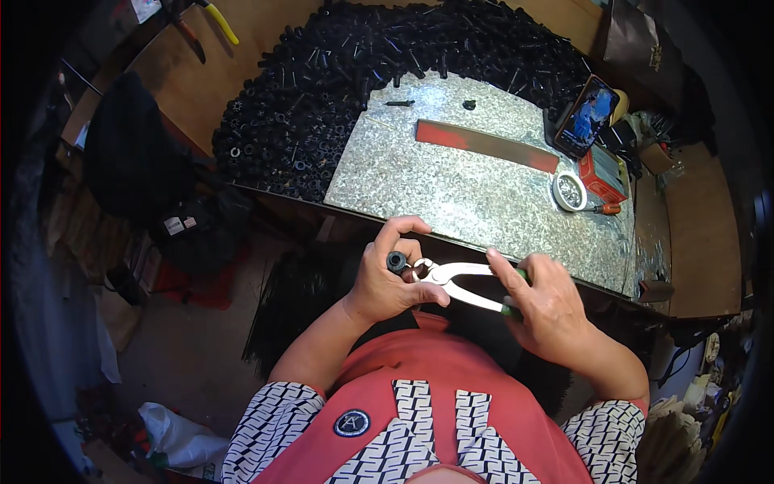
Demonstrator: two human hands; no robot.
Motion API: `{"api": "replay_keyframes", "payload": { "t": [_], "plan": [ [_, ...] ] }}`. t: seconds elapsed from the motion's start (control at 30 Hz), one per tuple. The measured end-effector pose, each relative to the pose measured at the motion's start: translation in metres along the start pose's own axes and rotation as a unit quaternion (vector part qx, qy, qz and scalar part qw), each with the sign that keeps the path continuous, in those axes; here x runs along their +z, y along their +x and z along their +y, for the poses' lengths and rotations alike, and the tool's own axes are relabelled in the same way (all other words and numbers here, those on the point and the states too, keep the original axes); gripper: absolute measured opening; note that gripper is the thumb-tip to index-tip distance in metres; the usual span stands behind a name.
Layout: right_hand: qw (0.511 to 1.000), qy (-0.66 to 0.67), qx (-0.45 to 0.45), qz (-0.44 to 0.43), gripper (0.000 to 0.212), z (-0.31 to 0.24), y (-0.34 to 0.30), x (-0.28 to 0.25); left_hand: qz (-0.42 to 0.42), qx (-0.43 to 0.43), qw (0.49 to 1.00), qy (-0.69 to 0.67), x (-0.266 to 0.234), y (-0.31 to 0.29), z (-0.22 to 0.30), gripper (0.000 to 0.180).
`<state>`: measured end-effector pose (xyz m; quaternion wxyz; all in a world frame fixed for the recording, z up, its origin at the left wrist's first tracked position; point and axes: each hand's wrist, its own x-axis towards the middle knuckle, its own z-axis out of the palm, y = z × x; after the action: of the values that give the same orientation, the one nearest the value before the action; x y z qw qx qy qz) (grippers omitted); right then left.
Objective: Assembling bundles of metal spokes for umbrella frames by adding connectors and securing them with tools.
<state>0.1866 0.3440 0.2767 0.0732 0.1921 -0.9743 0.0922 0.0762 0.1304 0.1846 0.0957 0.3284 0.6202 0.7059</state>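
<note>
My left hand [376, 284] is closed around a small black ring-ended cylindrical part [396, 262], with the hollow end showing beside the fingers. Something reddish brown also shows between the fingers, too small to name. In my right hand [554, 308] is a pair of end-cutting pincers [440, 275] with silver arms and green grips. The pincers' arms are spread apart, and their jaws sit right at the part in my left hand. Whether the jaws bite on it I cannot tell. Both hands are just in front of the table's near edge, above my lap.
A huge heap of black parts [322, 89] covers the far and left side of the speckled tabletop [403, 177]. On it lie a long red-brown bar [484, 147], a white bowl of small metal pieces [569, 192] and an orange-handled screwdriver [606, 209]. A propped phone [591, 117] stands right.
</note>
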Motion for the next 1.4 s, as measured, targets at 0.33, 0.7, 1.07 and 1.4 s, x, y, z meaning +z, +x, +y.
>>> {"api": "replay_keyframes", "payload": {
  "t": [0.33,0.7,1.07,1.4],
  "plan": [
    [0.998,-0.050,-0.015,-0.023,0.068,-0.005,-0.013,-0.008,-0.037,-0.021,0.999,0.013,0.004,-0.003,0.004,0.076],
    [1.000,0.008,-0.009,-0.024,0.068,-0.007,-0.013,0.004,-0.059,0.014,0.998,0.026,0.006,-0.005,0.006,0.055],
    [0.982,0.173,0.070,-0.031,0.074,0.019,-0.003,0.009,0.106,0.164,0.970,-0.147,-0.047,0.008,0.045,0.066],
    [0.989,-0.009,0.141,-0.043,0.066,0.064,0.023,0.053,0.196,0.279,0.937,-0.074,-0.145,-0.067,0.189,0.031]
  ]
}}
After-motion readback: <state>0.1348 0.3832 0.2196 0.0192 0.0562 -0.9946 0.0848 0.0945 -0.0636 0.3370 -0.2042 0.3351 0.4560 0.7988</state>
